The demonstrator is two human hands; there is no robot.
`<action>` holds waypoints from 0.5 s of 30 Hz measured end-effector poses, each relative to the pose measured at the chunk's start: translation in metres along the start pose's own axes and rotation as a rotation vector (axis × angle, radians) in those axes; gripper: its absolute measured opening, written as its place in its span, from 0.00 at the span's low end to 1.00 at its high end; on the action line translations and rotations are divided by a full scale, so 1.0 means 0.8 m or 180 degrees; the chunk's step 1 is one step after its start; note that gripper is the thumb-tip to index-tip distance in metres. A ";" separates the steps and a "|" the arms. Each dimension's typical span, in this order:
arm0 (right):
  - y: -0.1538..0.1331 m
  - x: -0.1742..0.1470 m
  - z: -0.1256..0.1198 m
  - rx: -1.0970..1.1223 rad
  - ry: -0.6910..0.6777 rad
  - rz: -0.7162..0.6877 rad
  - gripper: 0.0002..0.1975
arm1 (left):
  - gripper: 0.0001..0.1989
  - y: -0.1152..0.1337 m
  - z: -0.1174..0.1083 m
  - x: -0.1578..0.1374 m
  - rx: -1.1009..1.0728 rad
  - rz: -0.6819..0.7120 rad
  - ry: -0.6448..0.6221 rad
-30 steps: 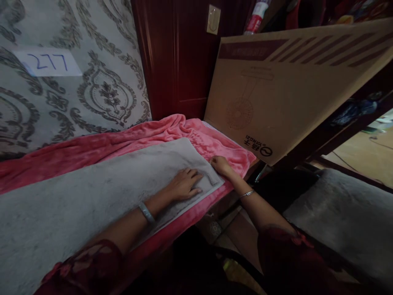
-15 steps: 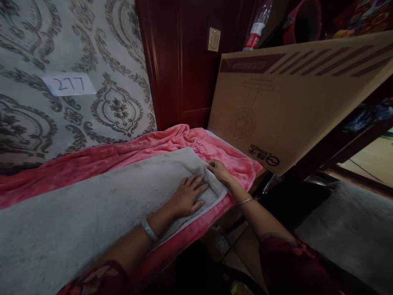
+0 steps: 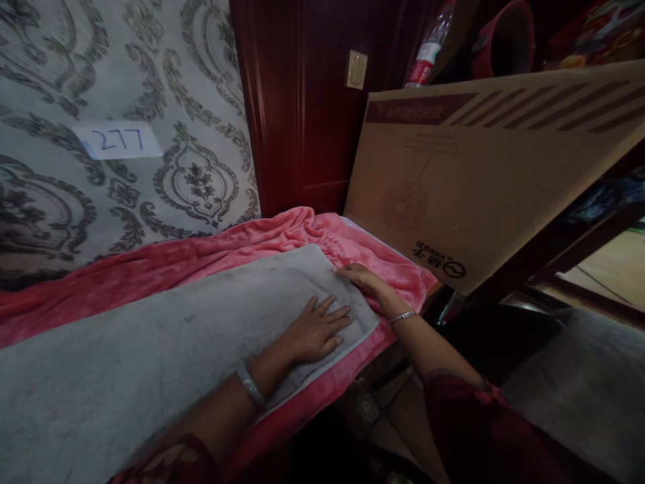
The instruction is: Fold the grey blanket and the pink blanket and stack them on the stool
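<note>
Grey plush cloth (image 3: 166, 336): flat on pink blanket (image 3: 297, 225) | left hand (image 3: 315, 331): fingers spread upon it | right hand (image 3: 361, 277): fingers at end edge, grip indeterminable | probably soft, light, pliable; best held at corners

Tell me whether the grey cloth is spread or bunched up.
Spread: the grey cloth lies largely flat over the pink blanket, the left hand palm-down on it.

Soft grey across the cloth (image 3: 201, 323), pink on the blanket (image 3: 370, 250). Darker grey scrolls and medallions over the pale grey wallpaper (image 3: 136, 81). Dark red on door (image 3: 292, 101) and sleeve (image 3: 463, 423). Brown on the box (image 3: 484, 181), with slanting dark-red stripes and black lettering. Blue digits on white paper (image 3: 121, 140). Silver on the bracelet (image 3: 403, 316).
</note>
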State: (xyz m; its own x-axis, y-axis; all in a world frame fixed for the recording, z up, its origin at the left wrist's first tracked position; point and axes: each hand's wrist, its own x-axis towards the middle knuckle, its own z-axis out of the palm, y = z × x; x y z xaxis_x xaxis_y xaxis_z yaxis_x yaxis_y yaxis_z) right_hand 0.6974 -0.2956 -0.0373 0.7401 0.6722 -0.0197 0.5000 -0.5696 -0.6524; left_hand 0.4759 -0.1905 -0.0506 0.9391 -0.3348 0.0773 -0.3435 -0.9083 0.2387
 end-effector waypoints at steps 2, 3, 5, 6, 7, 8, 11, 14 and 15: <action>-0.011 0.000 0.004 -0.0493 -0.0127 0.0224 0.10 | 0.27 0.001 0.000 -0.001 -0.0022 0.0067 0.0070; -0.015 -0.002 0.009 -0.0715 -0.0111 0.0328 0.08 | 0.27 0.001 0.001 -0.002 -0.0012 0.0062 0.0130; -0.019 -0.013 0.021 -0.0945 0.0082 0.0443 0.10 | 0.27 0.002 0.003 -0.003 0.0072 -0.0075 0.0291; -0.019 -0.019 0.027 -0.1024 0.0172 0.0477 0.13 | 0.28 0.002 0.005 -0.003 0.0143 -0.0229 0.0384; -0.019 -0.026 0.031 -0.1090 0.0244 0.0494 0.15 | 0.31 0.003 0.007 -0.004 0.0215 -0.0421 0.0454; -0.019 -0.031 0.034 -0.1139 0.0292 0.0493 0.17 | 0.35 0.004 0.009 -0.004 0.0274 -0.0617 0.0492; -0.027 -0.039 0.032 -0.1232 0.0333 0.0426 0.18 | 0.40 0.007 0.012 -0.003 0.0322 -0.0927 0.0458; -0.047 -0.034 0.029 -0.1253 0.0416 0.0086 0.20 | 0.32 0.003 0.008 -0.002 0.0181 -0.0710 0.0516; -0.054 -0.032 0.032 -0.1246 0.0452 -0.0196 0.22 | 0.26 0.000 0.005 -0.002 0.0133 -0.0706 0.0649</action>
State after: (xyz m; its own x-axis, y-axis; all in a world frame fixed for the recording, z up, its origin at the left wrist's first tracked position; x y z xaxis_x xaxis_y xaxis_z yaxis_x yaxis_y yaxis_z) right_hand 0.6453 -0.2760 -0.0277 0.7444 0.6543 0.1330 0.6581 -0.6854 -0.3115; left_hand 0.4741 -0.1909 -0.0546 0.9724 -0.0737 0.2214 -0.1259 -0.9646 0.2317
